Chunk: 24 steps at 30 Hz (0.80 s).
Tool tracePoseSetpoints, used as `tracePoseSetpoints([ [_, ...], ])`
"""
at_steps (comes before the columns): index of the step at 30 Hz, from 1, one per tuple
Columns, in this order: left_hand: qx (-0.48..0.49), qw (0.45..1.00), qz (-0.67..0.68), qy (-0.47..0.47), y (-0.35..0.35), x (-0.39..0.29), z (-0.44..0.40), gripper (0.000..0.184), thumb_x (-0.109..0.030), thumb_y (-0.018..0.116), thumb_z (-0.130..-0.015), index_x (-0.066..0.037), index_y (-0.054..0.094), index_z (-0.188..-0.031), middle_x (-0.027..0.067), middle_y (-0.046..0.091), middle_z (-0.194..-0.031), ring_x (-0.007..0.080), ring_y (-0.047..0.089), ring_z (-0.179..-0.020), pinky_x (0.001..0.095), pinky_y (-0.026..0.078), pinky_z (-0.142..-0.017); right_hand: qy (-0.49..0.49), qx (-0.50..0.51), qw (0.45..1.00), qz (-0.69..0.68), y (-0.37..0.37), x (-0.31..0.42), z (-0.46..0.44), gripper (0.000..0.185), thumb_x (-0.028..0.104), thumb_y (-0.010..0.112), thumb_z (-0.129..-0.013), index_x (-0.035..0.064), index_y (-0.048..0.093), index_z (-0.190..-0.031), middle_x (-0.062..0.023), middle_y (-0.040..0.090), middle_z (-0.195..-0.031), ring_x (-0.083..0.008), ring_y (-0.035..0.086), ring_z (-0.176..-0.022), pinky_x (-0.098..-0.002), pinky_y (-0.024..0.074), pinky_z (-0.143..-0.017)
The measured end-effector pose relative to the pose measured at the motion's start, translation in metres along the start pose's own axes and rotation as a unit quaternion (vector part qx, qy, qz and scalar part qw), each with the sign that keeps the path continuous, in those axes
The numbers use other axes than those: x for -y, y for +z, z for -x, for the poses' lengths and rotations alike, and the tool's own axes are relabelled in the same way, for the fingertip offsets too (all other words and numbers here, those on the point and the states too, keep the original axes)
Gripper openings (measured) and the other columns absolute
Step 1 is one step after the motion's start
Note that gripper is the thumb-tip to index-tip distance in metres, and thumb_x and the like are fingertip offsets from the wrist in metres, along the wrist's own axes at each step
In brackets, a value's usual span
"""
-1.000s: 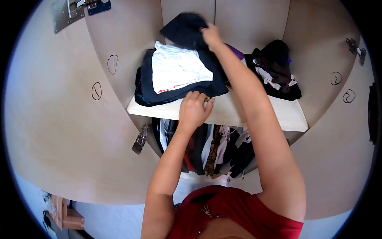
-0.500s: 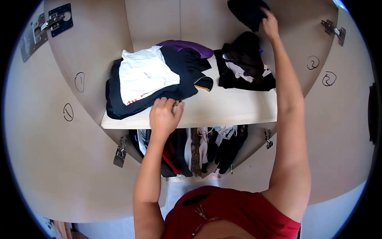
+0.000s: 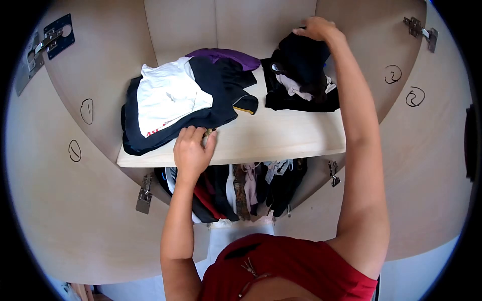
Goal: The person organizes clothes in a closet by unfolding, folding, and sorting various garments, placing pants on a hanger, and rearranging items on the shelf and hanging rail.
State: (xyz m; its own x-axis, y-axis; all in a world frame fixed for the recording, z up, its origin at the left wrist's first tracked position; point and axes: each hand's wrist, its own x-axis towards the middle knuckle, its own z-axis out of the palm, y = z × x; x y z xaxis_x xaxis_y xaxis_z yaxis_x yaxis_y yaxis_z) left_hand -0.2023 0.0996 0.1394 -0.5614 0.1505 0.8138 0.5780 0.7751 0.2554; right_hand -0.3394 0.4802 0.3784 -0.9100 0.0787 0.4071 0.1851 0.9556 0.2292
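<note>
My left hand (image 3: 192,153) rests at the shelf's front edge, fingers closed together, beside a small gold-brown thing (image 3: 210,132) at the thumb that I cannot make out. Behind it lies a stack of dark clothes (image 3: 213,95), topped by a white shirt with red print (image 3: 170,98). My right hand (image 3: 316,28) is just above the right-hand pile, its fingers loose and apart, holding nothing I can see. A black garment (image 3: 303,55) lies on top of that pile, over dark and pale pink cloth (image 3: 292,87).
A purple garment (image 3: 236,56) lies behind the left stack. Clothes hang below the shelf (image 3: 281,138). Cabinet doors stand open at both sides, with metal hinges (image 3: 57,36) and handwritten numbers on the panels.
The black garment has gone from the left stack across to the right pile, and my right hand has let it go. The view has shifted; my left hand stays at the shelf edge.
</note>
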Motion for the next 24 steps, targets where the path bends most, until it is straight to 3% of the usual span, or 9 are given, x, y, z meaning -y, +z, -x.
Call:
tracePoseSetpoints([
  [2,0.003,1.000,-0.001,0.005,0.001,0.001,0.000,0.021,-0.022,0.069,-0.080,-0.002,0.065,-0.077,0.0113,0.057,-0.072,0.0305,0.055,-0.071,0.0401,0.046,-0.062,-0.015,-0.112,0.993,0.036,0.015,0.019,-0.004,0.062,0.062,0.054,-0.084,0.0241,0.054,-0.133,-0.0088,0.047,-0.142,-0.0322,0.042,-0.131,-0.0585,0.0349,-0.102],
  [5,0.008,1.000,0.003,0.006,0.000,0.001,-0.001,0.021,-0.021,0.069,-0.080,-0.001,0.065,-0.077,0.0114,0.057,-0.073,0.0308,0.055,-0.071,0.0401,0.046,-0.062,-0.033,-0.061,0.993,0.095,0.070,0.020,-0.026,0.055,0.059,0.050,-0.088,0.0319,0.049,-0.136,-0.0064,0.035,-0.150,-0.0320,0.029,-0.139,-0.0641,0.0247,-0.106],
  [7,0.012,1.000,0.005,0.005,-0.002,0.001,-0.003,0.021,-0.021,0.069,-0.080,-0.001,0.065,-0.077,0.0115,0.058,-0.073,0.0309,0.055,-0.071,0.0401,0.046,-0.062,0.011,0.034,0.998,0.043,0.091,0.007,-0.021,0.065,0.062,0.046,-0.088,0.0296,0.038,-0.144,-0.0089,0.028,-0.153,-0.0319,0.021,-0.142,-0.0668,0.0161,-0.108],
  [9,0.019,1.000,0.006,0.001,-0.003,-0.001,-0.003,0.020,-0.021,0.069,-0.080,-0.001,0.065,-0.077,0.0117,0.058,-0.073,0.0310,0.055,-0.071,0.0400,0.046,-0.062,0.105,0.082,0.989,-0.068,0.124,-0.017,-0.019,0.065,0.062,0.043,-0.089,0.0307,0.034,-0.146,-0.0112,0.025,-0.154,-0.0313,0.019,-0.143,-0.0607,0.0149,-0.112],
  [11,0.018,1.000,-0.001,-0.002,-0.004,0.000,-0.003,0.020,-0.021,0.069,-0.079,-0.001,0.065,-0.077,0.0117,0.058,-0.073,0.0307,0.055,-0.070,0.0398,0.046,-0.062,0.047,0.101,0.949,-0.295,0.185,-0.057,-0.041,0.063,0.056,0.043,-0.092,0.0323,0.029,-0.148,-0.0129,0.018,-0.156,-0.0352,0.017,-0.143,-0.0509,0.0166,-0.115],
  [14,0.012,1.000,-0.011,0.001,-0.002,-0.001,-0.004,0.021,-0.021,0.070,-0.079,-0.001,0.065,-0.077,0.0115,0.057,-0.072,0.0302,0.055,-0.069,0.0393,0.046,-0.061,-0.081,0.083,0.931,-0.346,0.257,-0.116,-0.083,0.083,0.075,0.039,-0.082,0.0262,0.029,-0.149,-0.0141,0.023,-0.155,-0.0342,0.017,-0.143,-0.0465,0.0172,-0.116],
  [16,0.004,1.000,-0.007,0.003,0.000,0.000,-0.004,0.021,-0.021,0.069,-0.079,-0.001,0.065,-0.077,0.0112,0.057,-0.071,0.0297,0.055,-0.068,0.0388,0.046,-0.061,-0.080,0.094,0.939,-0.320,0.261,-0.116,-0.084,0.088,0.078,0.038,-0.080,0.0249,0.028,-0.149,-0.0149,0.024,-0.154,-0.0340,0.018,-0.143,-0.0465,0.0174,-0.116],
  [21,0.003,1.000,-0.004,-0.001,-0.003,-0.001,-0.004,0.021,-0.022,0.070,-0.079,-0.001,0.066,-0.077,0.0111,0.057,-0.071,0.0292,0.055,-0.069,0.0389,0.046,-0.061,0.098,0.141,0.963,-0.206,0.203,-0.061,-0.065,0.084,0.075,0.040,-0.083,0.0262,0.025,-0.150,-0.0164,0.022,-0.154,-0.0359,0.024,-0.141,-0.0503,0.0219,-0.114],
  [24,-0.003,1.000,0.000,0.000,-0.001,0.002,-0.002,0.022,-0.022,0.069,-0.078,-0.002,0.065,-0.075,0.0113,0.058,-0.071,0.0296,0.056,-0.071,0.0391,0.047,-0.062,0.083,0.107,0.991,0.013,0.107,-0.003,-0.025,0.061,0.055,0.047,-0.090,0.0180,0.047,-0.138,-0.0176,0.040,-0.145,-0.0351,0.040,-0.133,-0.0548,0.0297,-0.107],
])
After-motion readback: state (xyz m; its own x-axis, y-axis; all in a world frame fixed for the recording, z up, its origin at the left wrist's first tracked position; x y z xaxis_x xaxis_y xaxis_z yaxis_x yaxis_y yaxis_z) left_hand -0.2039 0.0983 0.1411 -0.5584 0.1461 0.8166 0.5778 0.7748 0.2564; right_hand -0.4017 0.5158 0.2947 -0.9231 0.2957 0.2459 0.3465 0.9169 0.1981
